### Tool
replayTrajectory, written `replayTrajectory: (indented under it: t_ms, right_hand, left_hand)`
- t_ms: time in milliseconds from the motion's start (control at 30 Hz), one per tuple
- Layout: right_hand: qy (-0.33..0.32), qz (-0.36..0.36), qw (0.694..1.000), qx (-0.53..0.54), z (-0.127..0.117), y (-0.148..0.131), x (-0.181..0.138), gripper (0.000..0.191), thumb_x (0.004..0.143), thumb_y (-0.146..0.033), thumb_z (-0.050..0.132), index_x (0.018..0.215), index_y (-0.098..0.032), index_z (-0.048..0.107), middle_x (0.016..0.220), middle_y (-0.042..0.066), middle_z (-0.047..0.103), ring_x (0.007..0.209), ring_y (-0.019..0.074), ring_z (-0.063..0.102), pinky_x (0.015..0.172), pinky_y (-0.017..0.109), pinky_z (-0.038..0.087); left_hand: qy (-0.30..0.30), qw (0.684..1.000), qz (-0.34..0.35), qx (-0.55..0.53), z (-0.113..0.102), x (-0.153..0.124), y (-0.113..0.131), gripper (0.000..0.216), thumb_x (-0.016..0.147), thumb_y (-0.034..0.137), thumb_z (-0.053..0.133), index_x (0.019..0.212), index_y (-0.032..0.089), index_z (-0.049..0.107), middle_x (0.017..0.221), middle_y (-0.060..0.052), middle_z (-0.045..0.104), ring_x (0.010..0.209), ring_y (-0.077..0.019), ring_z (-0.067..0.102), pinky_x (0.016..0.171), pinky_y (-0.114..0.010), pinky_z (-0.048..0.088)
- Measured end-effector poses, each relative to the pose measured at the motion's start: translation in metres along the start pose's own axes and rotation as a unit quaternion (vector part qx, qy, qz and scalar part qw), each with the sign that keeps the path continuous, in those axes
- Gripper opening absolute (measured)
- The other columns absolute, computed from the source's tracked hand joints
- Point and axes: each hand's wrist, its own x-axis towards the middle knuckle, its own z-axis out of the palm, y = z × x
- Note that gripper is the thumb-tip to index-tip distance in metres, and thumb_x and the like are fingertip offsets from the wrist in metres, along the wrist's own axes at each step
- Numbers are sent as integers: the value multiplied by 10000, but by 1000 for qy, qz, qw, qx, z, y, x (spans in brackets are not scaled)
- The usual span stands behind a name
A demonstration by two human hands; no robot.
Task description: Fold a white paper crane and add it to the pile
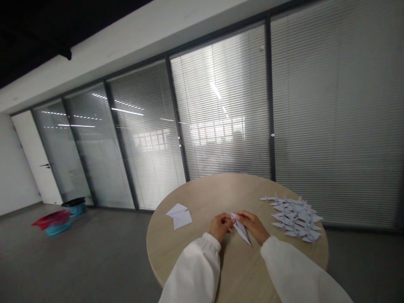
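Between my two hands, above the middle of the round wooden table (pixel 240 273), is a narrow piece of folded white paper (pixel 242 232) with its long point toward me. My left hand (pixel 221 226) pinches its upper left edge with curled fingers. From the other side, my right hand (pixel 252 223) grips the top of the same paper between thumb and fingers. To the right lies a cluster of folded paper cranes (pixel 296 219), set close together in rows. White paper sheets (pixel 180 215) rest on the left part of the tabletop.
On the floor at the left stand two blue baskets, one with a red bag liner (pixel 55 221) and one with a black liner (pixel 74 203). Glass partitions with blinds (pixel 221 105) run behind the table, and a white door (pixel 38 160) is at far left.
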Motion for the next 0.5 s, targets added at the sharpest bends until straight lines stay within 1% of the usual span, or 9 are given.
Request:
replayTrajectory:
  t_ms: [133,233,333,400,433,500]
  right_hand:
    - [-15,-4,1000,25,-2,4,0,399,655,-433,599,939,-152,608,832,60,647,756,207,589,660,290,456]
    - [-16,-19,1000,15,-3,7,0,361,672,-387,597,939,-145,607,808,59,641,735,194,583,658,284,448]
    - [-6,-17,1000,4,-3,6,0,327,692,-382,573,914,-145,611,789,56,634,718,190,581,643,284,446]
    - [6,-7,1000,0,0,4,-2,333,687,-376,573,935,-154,591,793,51,627,716,190,582,630,284,450]
    - [13,-5,1000,-4,1,3,-3,353,677,-361,584,968,-162,568,808,46,621,722,190,582,629,283,453]
    - [-3,-3,1000,-17,6,1,-5,487,630,-300,632,1080,-186,486,859,38,607,749,188,580,645,285,461]
  left_hand:
    - [13,1000,6,-7,-1,1,0,402,582,506,621,690,120,583,533,9,521,469,-88,476,421,-194,382]
    - [25,1000,-6,4,-1,1,0,432,613,545,571,679,119,576,540,8,505,484,-89,477,412,-187,382]
    - [20,1000,-17,-11,0,1,-1,428,585,535,601,671,118,558,542,7,500,489,-103,495,406,-201,406]
    - [18,1000,-14,-20,-1,2,-3,420,561,516,629,666,116,556,530,8,498,475,-106,496,404,-214,417]
    - [19,1000,-11,-19,-1,2,-4,415,555,506,638,665,114,560,525,7,500,465,-105,493,404,-219,420]
    - [30,999,-4,-12,-2,3,-6,403,553,492,644,661,112,567,518,7,504,449,-101,484,405,-223,424]
